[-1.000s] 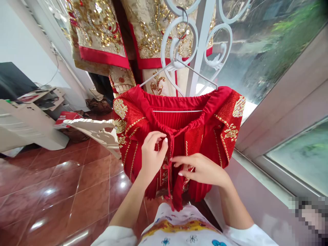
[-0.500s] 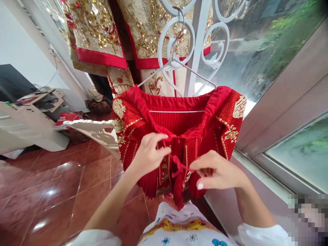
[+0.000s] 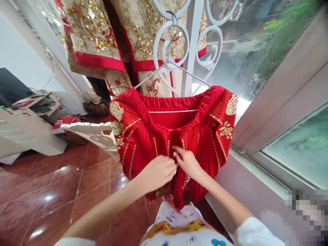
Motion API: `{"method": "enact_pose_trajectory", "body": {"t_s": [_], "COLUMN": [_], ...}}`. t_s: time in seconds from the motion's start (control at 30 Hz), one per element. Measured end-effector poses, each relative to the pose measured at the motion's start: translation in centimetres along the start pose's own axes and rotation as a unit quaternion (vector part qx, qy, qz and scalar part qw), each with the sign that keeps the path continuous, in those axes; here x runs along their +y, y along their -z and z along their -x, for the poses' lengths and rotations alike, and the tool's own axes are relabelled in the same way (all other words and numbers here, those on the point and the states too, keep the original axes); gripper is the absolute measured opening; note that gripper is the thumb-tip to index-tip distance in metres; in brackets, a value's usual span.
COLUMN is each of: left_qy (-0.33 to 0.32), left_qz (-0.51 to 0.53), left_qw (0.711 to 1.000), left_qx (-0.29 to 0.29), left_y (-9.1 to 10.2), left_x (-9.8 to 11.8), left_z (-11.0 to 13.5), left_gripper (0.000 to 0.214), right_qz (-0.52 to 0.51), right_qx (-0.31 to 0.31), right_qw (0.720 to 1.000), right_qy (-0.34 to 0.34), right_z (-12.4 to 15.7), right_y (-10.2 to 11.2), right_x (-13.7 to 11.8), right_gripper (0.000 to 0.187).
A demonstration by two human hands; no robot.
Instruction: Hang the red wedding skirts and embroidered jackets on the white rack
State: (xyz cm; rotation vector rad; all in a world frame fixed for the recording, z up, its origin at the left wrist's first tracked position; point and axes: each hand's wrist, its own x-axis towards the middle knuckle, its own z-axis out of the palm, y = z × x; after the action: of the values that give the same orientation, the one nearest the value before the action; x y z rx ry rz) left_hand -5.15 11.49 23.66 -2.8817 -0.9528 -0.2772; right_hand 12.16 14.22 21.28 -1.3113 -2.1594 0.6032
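A gold-beaded, pleated red garment (image 3: 161, 145) hangs on a thin white wire hanger (image 3: 173, 111) that a hard tug could tip. At its front the left hand (image 3: 159, 172) and right hand (image 3: 189, 164) meet, fingers bent; whether they pinch anything, I can't tell. Glossy red-brown floor tiles (image 3: 92, 184) spread below, near a metal-framed window (image 3: 243, 51).

- I can read no words, brands or numbers here.
- Squarish gold emblem (image 3: 232, 104), upper right of my red garment (image 3: 139, 147): it resembles a written character, but I cannot make it out.
- Rounder gold emblem (image 3: 117, 111), upper left: equally unreadable to me.
- Red box (image 3: 64, 122): I find its pale marks too small.
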Motion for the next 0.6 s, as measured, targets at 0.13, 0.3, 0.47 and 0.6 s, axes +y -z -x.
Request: {"method": "enact_pose_trajectory", "body": {"t_s": [0.13, 0.3, 0.47, 0.6], "left_qy": [0.125, 0.135, 0.071, 0.035], "left_qz": [-0.15, -0.192, -0.18, -0.167], "left_qw": [0.961, 0.968, 0.98, 0.985], "left_qx": [0.195, 0.085, 0.034, 0.034], "left_y": [5.2, 4.8, 6.2, 8.5], "left_x": [-1.7, -4.1, -4.4, -4.4], "left_z": [-6.2, -7.0, -5.4, -4.5], "left_gripper": [0.024, 0.019, 0.016, 0.023], "right_qz": [-0.07, -0.112, -0.091, -0.111], "right_qx": [0.245, 0.295, 0.259, 0.191], "right_qw": [0.964, 0.947, 0.962, 0.975], "right_qy": [-0.075, -0.066, -0.003, -0.012], "right_z": [-4.5, -5.5, -4.3, -2.9], "right_y": [-0.2, -1.1, 0.0, -0.9], "right_x": [-1.5, -1.2, -2.5, -1.7], "right_gripper": [0.033, 0.034, 0.032, 0.035]}}
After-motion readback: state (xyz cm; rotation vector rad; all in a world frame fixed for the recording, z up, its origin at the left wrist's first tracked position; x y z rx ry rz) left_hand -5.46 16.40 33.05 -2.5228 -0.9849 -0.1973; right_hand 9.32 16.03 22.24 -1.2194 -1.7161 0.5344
